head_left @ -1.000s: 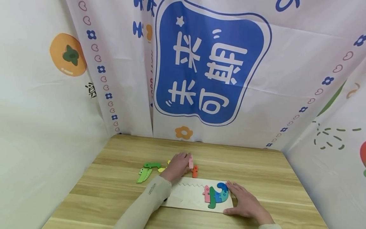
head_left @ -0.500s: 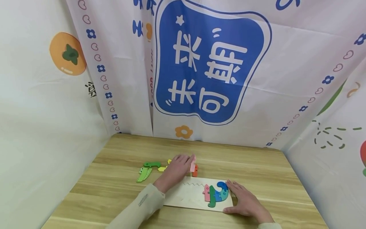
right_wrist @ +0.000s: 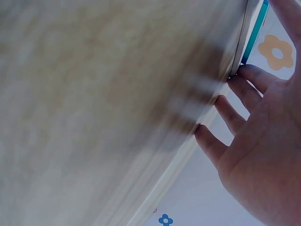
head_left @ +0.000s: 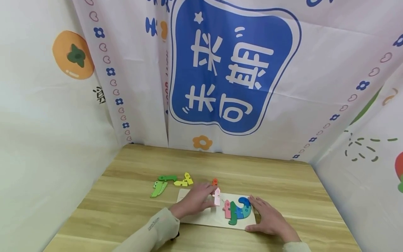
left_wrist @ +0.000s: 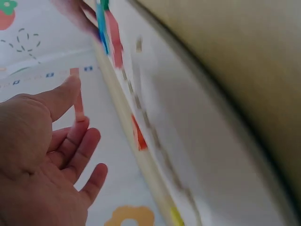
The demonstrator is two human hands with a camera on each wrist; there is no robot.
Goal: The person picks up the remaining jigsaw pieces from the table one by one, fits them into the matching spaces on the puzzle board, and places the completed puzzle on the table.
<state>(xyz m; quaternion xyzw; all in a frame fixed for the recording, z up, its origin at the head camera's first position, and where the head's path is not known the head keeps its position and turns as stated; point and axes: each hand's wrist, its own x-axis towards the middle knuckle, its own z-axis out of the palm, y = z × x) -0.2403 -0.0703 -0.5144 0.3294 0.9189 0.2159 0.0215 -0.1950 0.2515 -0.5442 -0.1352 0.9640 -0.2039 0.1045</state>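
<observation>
My left hand (head_left: 196,200) pinches a light pink puzzle piece (head_left: 217,197) between thumb and fingers, above the pale wooden puzzle board (head_left: 201,218). In the left wrist view the pink piece (left_wrist: 79,108) shows edge-on at the fingertips, held apart from the board (left_wrist: 188,117). Joined pieces lie at the board's right end: a pink one (head_left: 227,209), a dark green one (head_left: 233,215) and blue ones (head_left: 244,213). My right hand (head_left: 269,218) rests at the board's right edge, fingers spread, thumb near the front corner. In the right wrist view its fingertips (right_wrist: 204,132) touch the tabletop.
Behind the board lie an orange piece (head_left: 215,181), yellow pieces (head_left: 188,177), a green piece (head_left: 167,178) and a light green crocodile-head piece (head_left: 158,189). The wooden table (head_left: 104,210) meets a printed white cloth (head_left: 141,105) at the back and sides.
My left hand has brought the light pink piece from behind the board forward over it, uncovering the yellow pieces. The right hand stays at the board's edge.
</observation>
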